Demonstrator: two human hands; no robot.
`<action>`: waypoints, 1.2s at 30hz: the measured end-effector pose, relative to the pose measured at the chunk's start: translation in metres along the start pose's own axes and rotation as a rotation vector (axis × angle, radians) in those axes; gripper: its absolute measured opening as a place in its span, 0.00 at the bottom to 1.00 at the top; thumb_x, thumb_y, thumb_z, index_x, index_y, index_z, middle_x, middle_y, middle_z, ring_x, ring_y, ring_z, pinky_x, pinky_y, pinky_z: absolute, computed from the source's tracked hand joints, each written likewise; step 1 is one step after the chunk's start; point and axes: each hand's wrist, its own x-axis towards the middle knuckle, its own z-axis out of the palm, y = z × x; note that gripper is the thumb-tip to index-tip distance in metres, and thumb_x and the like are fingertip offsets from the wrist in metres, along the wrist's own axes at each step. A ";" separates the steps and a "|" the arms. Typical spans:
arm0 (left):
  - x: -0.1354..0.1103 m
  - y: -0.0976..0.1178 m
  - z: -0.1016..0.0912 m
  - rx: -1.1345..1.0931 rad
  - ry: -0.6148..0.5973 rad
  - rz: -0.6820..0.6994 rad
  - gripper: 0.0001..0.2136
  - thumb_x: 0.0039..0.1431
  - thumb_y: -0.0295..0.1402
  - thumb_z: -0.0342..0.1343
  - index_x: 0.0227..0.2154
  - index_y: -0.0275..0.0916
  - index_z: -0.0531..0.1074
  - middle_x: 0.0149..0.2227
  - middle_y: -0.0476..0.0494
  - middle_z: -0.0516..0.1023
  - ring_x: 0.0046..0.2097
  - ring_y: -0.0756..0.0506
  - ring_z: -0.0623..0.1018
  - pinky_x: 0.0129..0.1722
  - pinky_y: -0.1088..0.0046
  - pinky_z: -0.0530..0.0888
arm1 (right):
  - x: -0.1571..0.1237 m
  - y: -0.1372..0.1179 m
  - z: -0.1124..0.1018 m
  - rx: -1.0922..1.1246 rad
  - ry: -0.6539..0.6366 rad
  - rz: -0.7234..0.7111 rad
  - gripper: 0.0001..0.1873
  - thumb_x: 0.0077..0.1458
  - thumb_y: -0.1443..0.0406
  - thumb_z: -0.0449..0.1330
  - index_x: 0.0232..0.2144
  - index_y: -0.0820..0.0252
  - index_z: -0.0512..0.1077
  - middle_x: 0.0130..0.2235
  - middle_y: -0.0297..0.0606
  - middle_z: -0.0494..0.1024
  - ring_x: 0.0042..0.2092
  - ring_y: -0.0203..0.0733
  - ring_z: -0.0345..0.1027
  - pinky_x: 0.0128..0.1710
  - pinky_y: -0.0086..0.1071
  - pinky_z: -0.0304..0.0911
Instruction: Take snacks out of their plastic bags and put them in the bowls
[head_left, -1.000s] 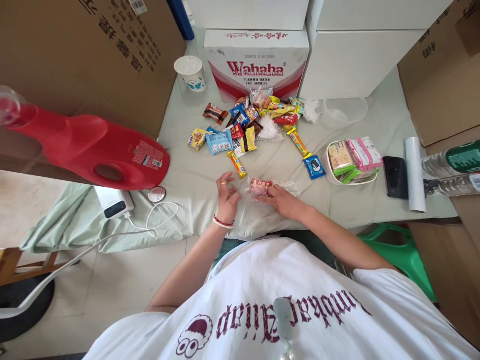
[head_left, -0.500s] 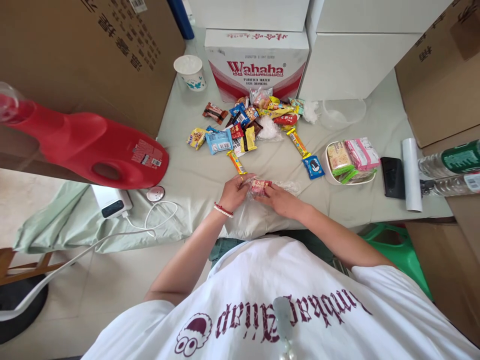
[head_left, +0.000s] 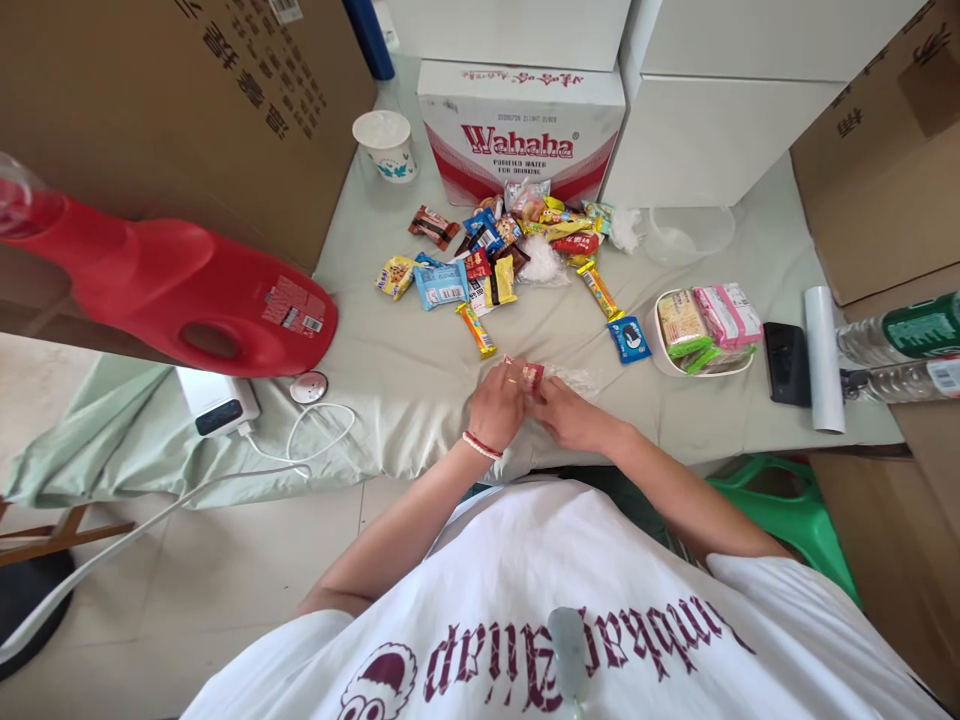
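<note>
My left hand (head_left: 500, 405) and my right hand (head_left: 564, 412) meet at the near edge of the table, both closed on a small red snack packet (head_left: 527, 374) inside a clear plastic bag (head_left: 574, 379). A red bead bracelet circles my left wrist. A heap of colourful snack packets (head_left: 501, 252) lies farther back in the middle of the table. A blue cookie packet (head_left: 629, 338) lies just to the right of my hands.
A white bowl (head_left: 660, 350) with wafer packs, a black phone (head_left: 782, 362), a white roll (head_left: 823, 360) and water bottles (head_left: 911, 328) are at the right. A red jug (head_left: 180, 295), power bank (head_left: 217, 405) and cable lie left. A Wahaha box (head_left: 521, 135), paper cup (head_left: 390, 145) and clear bowl (head_left: 686, 230) stand behind.
My left hand moved right from the cloth and closed on the red packet beside my right hand. The packet and bag stayed in about the same spot.
</note>
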 end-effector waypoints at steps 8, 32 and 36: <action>-0.023 0.001 0.009 0.007 -0.068 0.092 0.17 0.65 0.30 0.52 0.55 0.41 0.75 0.62 0.37 0.76 0.54 0.35 0.78 0.53 0.54 0.67 | -0.041 0.009 0.019 0.003 0.676 0.677 0.19 0.65 0.62 0.54 0.55 0.61 0.73 0.51 0.54 0.72 0.54 0.58 0.63 0.57 0.58 0.61; -0.079 -0.051 -0.046 -0.087 -0.005 0.222 0.19 0.63 0.26 0.50 0.53 0.44 0.76 0.53 0.39 0.82 0.61 0.36 0.76 0.60 0.46 0.74 | 0.072 -0.045 0.001 -0.250 0.159 0.439 0.26 0.67 0.49 0.58 0.55 0.63 0.67 0.53 0.53 0.70 0.54 0.57 0.60 0.53 0.48 0.61; -0.095 -0.058 -0.045 -0.075 0.046 0.127 0.15 0.62 0.25 0.51 0.46 0.43 0.79 0.49 0.39 0.83 0.60 0.35 0.76 0.57 0.48 0.75 | 0.075 -0.047 0.001 -0.304 0.163 0.477 0.20 0.67 0.56 0.59 0.55 0.61 0.68 0.53 0.53 0.71 0.53 0.56 0.60 0.51 0.48 0.61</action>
